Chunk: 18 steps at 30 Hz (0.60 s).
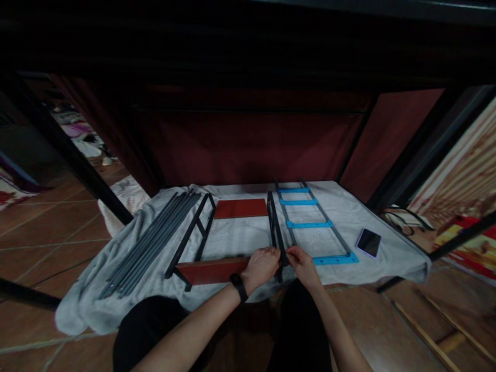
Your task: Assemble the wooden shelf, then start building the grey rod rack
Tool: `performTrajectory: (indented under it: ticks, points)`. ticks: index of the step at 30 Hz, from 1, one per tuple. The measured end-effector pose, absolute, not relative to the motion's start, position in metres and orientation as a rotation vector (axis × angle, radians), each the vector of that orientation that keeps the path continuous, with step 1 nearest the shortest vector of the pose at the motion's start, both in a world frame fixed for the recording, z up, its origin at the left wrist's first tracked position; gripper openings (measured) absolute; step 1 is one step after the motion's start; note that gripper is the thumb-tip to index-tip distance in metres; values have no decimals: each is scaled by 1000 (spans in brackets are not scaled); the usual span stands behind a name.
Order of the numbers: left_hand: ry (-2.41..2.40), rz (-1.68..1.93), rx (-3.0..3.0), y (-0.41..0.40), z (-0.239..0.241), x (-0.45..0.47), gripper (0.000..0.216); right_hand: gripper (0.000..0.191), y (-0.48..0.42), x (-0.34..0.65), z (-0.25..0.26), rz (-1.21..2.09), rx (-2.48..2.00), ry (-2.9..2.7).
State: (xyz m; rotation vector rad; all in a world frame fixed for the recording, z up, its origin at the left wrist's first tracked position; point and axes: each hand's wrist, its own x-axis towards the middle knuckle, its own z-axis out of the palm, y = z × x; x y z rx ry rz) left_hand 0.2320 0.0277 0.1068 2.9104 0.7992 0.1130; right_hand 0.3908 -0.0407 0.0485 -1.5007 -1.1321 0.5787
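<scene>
The person's left hand (265,261) is curled around the near end of a dark, slim metal side frame (275,222), where it meets a long reddish-brown board (213,272); a black wristband (239,288) circles that wrist. The right hand (303,264) is just to the right, its thumb and fingers drawn narrowly together against the same end; whether they pinch something small cannot be told. The side frame stands right of centre on a pale grey cloth (403,264), its length running from near to far. A matching dark metal side frame (189,235) is to its left, and between the 2 lie the near board and a flat orange-red rectangular board (240,208) at the far side. Farther left, a bundle of straight grey metal tubes (155,243) lies on the cloth. Right of the hands is a ladder-shaped rack (309,225) of grey tubes with 4 bright blue crossbars, and beyond it on the right a dark-screened phone (369,243) with a pale purple edge. A deep maroon panel (248,144) rises behind the cloth. The person's black-clothed knees (306,325) are at the near edge.
</scene>
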Motion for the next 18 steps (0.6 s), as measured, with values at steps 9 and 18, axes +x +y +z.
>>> performTrajectory:
  ticks: [9,18]
  points:
    - [956,-24,2689,37,112,239,25,25,-29,392,54,865,-1538,-912]
    - [1008,2,2653,37,110,240,25,17,-40,392,52,667,-1457,-1088]
